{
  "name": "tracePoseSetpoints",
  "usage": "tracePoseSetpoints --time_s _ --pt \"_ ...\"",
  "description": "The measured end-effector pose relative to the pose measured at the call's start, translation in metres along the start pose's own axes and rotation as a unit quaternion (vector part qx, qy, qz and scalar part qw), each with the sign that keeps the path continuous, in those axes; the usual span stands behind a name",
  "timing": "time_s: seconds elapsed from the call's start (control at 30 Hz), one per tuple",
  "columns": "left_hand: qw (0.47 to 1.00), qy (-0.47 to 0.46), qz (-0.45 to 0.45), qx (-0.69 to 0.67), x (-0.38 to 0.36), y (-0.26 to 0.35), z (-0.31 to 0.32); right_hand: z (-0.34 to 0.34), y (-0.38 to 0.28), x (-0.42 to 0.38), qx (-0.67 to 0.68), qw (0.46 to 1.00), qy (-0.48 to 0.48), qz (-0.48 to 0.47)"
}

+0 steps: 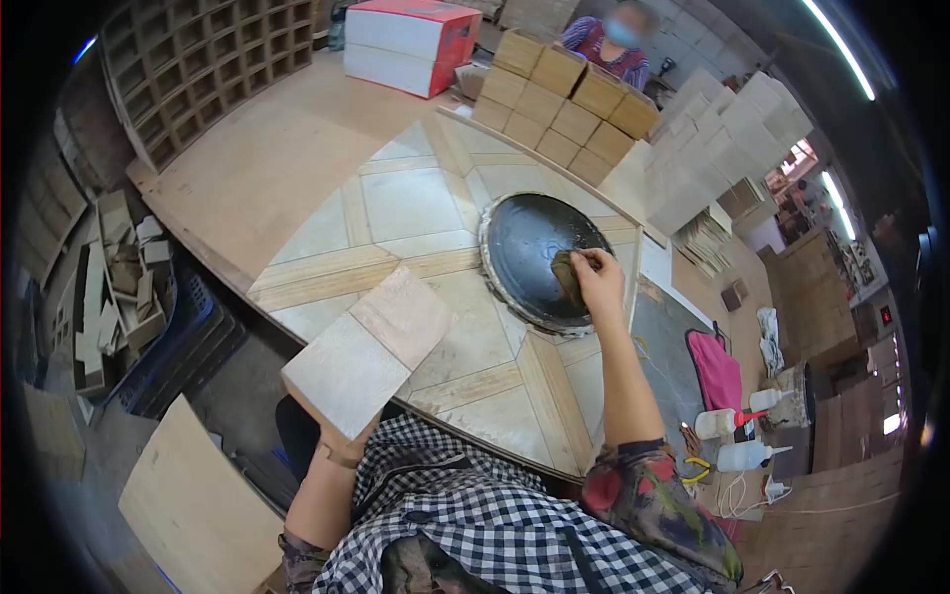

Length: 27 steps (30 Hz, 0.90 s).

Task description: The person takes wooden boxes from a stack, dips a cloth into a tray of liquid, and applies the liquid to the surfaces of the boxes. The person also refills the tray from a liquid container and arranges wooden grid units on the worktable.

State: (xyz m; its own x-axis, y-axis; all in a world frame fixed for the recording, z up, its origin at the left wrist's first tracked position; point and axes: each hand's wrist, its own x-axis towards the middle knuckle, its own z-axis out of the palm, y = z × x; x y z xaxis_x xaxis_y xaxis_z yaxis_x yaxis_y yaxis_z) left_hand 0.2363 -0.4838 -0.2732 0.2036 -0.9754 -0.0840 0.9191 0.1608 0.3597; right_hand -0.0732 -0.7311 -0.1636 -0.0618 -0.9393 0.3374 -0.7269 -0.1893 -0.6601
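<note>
My left hand is wrapped round the near end of a pale wooden box, holding it tilted over the table's front edge. A thin line divides the box into a greyish part and a pinkish part. My right hand pinches a dark, brownish-green cloth over the right side of a round black pan. The pan has a crusted pale rim and a shiny dark surface, perhaps wet. It rests on the tile-patterned table top.
Stacked wooden boxes stand at the back, with a masked person behind them. A red and white carton and a compartment rack are at far left. Squeeze bottles and a pink cloth lie at right.
</note>
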Motion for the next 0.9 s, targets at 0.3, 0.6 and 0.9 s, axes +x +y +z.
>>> tracePoseSetpoints --time_s 0.3,0.6,0.9 --pt "0.991 0.007 -0.077 -0.105 0.020 -0.047 0.004 0.027 0.022 0.073 -0.189 0.977 0.063 0.073" --pt "0.996 0.015 -0.081 -0.044 0.020 -0.049 -0.019 0.043 0.043 0.078 -0.227 0.970 -0.021 0.084" --pt "0.981 -0.009 -0.102 -0.167 0.029 -0.050 0.014 0.013 0.006 0.051 0.302 0.947 -0.047 0.095"
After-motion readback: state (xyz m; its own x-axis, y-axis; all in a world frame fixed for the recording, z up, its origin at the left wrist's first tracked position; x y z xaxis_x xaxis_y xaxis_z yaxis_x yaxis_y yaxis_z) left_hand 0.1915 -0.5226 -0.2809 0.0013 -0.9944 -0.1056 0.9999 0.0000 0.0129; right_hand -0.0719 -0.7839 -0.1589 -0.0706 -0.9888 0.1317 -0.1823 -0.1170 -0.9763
